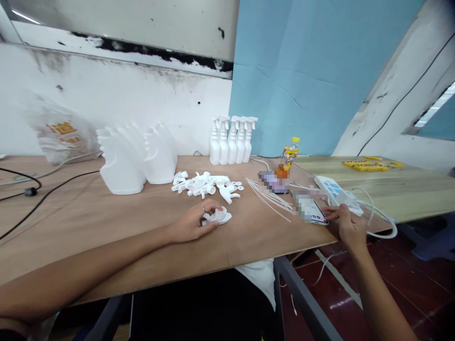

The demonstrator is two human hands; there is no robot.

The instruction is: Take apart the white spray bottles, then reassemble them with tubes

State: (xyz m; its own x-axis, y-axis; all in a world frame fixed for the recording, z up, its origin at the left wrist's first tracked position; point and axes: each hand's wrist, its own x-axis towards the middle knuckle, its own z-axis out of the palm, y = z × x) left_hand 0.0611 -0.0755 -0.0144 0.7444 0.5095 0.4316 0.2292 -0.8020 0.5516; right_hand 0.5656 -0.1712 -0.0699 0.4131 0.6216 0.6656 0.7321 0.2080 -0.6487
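My left hand (195, 221) rests on the brown table with its fingers curled around a white trigger spray head (222, 216). Just beyond it lies a loose heap of white spray heads and parts (202, 183). On the right, my right hand (351, 229) reaches to a smartphone (313, 208) lying on the table, its fingers stretched out at the phone's near edge. No object shows in that hand's grasp. Thin white tubes (272, 196) are spread between the heap and the phone.
White bottles without heads (122, 161) stand left; several with spray heads (232, 142) stand at the wall. A drink bottle (287, 158) is behind another phone (273, 182). A power strip (332, 189) with cables lies right. Yellow pieces (369, 166) and a plastic bag (64, 135) sit farther off.
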